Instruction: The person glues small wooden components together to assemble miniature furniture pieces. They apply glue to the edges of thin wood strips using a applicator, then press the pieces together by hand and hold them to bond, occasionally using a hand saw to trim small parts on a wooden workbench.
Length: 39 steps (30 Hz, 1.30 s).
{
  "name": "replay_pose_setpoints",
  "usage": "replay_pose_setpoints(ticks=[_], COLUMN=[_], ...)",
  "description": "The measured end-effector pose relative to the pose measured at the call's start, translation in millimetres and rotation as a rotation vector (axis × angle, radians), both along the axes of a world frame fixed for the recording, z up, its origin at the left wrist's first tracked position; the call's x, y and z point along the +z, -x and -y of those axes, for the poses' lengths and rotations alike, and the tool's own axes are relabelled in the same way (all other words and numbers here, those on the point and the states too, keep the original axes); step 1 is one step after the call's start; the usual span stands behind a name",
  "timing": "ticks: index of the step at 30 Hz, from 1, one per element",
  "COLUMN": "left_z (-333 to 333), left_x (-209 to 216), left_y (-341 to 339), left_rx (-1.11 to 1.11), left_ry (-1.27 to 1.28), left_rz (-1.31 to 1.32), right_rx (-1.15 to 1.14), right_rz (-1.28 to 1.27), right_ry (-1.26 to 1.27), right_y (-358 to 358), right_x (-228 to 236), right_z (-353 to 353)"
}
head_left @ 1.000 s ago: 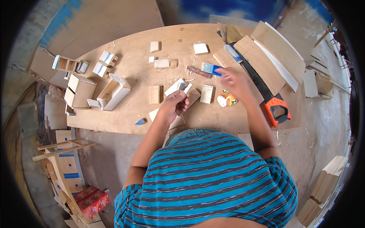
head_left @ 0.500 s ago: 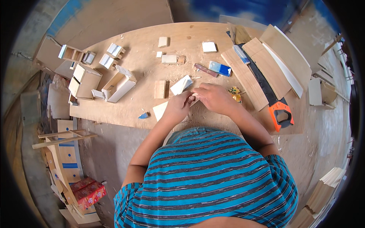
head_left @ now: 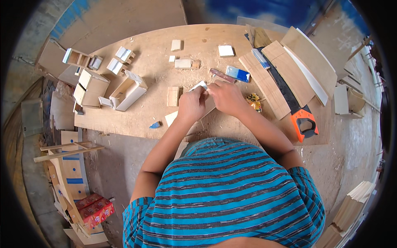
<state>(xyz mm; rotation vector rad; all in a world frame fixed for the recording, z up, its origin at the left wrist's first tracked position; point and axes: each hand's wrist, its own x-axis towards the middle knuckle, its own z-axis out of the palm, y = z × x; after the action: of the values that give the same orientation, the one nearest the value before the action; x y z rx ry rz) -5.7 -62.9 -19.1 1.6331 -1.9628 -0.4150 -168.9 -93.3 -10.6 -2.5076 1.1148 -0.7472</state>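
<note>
Small white-faced wood piece (head_left: 199,87) at board centre is pinched by left hand (head_left: 191,105) and right hand (head_left: 225,97), fingers closed. Handsaw (head_left: 294,105) at 3 o'clock; slip risked if grip loosens.

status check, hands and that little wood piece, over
Left hand and right hand both gripping small white-faced wood piece. Over plywood board. Handsaw off right, nothing in the way.
</note>
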Motion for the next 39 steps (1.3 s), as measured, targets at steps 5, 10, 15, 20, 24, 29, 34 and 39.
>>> replay_pose_setpoints(ticks=[5,10,15,20,24,29,34,39], left_z=[19,36,43,30,19,-1,-23,-22], left_x=[-8,-9,-5,8,15,5,-7,-16], left_y=[-1,-6,-13,-20,-20,-40,-37,-46], left_rx=[0.056,0.083,0.027,-0.039,-0.014,0.051,0.104,0.117], left_ry=[-0.012,-0.004,0.029,-0.106,-0.010,0.005,-0.114,-0.064], left_rz=[-0.001,0.006,0.006,0.015,-0.108,0.028,0.132,0.013], right_rx=[-0.077,-0.119,-0.001,0.099,-0.016,-0.232,-0.184,-0.075], right_rz=[0.024,0.075,0.094,0.079,0.024,-0.006,-0.094,-0.003], right_ry=[0.066,0.131,-0.051,-0.126,-0.199,-0.103,-0.170,-0.236], right_y=[-9,-19,-11,-2,3,26,20,14], right_x=[-10,-16,-6,4,8,-9,-19,-19], right_z=[15,31,46,40,37,54,57,48])
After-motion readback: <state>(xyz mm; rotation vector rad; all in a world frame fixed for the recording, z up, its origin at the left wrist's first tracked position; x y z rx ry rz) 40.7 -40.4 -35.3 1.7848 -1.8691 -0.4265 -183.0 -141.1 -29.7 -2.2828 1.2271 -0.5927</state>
